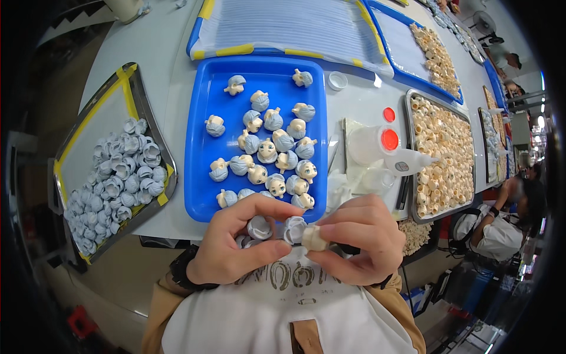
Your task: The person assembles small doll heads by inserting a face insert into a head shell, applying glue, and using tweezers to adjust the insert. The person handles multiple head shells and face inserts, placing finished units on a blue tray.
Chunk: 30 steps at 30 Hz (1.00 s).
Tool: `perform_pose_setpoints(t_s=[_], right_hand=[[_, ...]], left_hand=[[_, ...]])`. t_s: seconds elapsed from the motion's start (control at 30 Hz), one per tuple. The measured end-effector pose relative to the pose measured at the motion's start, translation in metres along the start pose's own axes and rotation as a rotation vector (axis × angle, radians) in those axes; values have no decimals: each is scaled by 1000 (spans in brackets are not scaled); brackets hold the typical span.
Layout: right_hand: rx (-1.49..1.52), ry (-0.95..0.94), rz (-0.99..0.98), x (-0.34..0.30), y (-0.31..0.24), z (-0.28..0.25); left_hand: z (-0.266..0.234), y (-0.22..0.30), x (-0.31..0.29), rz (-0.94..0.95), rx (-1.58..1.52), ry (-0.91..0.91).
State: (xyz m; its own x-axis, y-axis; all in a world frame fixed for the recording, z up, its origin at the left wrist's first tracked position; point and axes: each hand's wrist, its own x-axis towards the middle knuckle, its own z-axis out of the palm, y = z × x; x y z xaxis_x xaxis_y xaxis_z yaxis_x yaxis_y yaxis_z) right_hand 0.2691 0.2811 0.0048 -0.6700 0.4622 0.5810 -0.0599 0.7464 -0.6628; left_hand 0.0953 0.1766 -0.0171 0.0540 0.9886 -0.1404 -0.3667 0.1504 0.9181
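Close to my chest, my left hand (239,245) is closed around several pale blue hair shells. One hair shell (294,230) shows its hollow inside at the fingertips, and another hollow shell (259,228) lies in the palm. My right hand (359,239) pinches a cream doll face piece (315,238) between thumb and fingers, right beside that front shell. Whether the two pieces touch is hard to tell. Just beyond my hands, a blue tray (197,177) holds several doll heads (267,150) with blue hair, some with painted faces turned up.
At left, a yellow-taped tray (100,112) is heaped with blue hair shells (121,171). On the right are white squeeze bottles (407,161), red caps (389,114) and a metal tray (411,100) of cream face pieces. Lined blue trays (289,29) stand behind. Another person (501,227) sits far right.
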Motion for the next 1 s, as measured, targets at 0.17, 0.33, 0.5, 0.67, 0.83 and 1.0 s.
perform_pose_setpoints(t_s=[0.17,0.33,0.5,0.67,0.83,1.0], right_hand=[[-45,-74,28,-1,2,0],[-56,-77,-19,-1,3,2],[-237,10,-18,1,-5,15],[-195,12,-47,-4,1,19],[-283,-22,-52,-3,1,20],[-337,-97,0,-7,0,21]], left_hand=[[0,0,-1,-25,6,-13],[0,0,1,-57,-55,-71],[3,1,1,-103,-221,-53],[-2,-3,1,-95,-4,-136],[1,-6,0,-137,-13,-74],[0,-6,-1,-201,-30,-100]])
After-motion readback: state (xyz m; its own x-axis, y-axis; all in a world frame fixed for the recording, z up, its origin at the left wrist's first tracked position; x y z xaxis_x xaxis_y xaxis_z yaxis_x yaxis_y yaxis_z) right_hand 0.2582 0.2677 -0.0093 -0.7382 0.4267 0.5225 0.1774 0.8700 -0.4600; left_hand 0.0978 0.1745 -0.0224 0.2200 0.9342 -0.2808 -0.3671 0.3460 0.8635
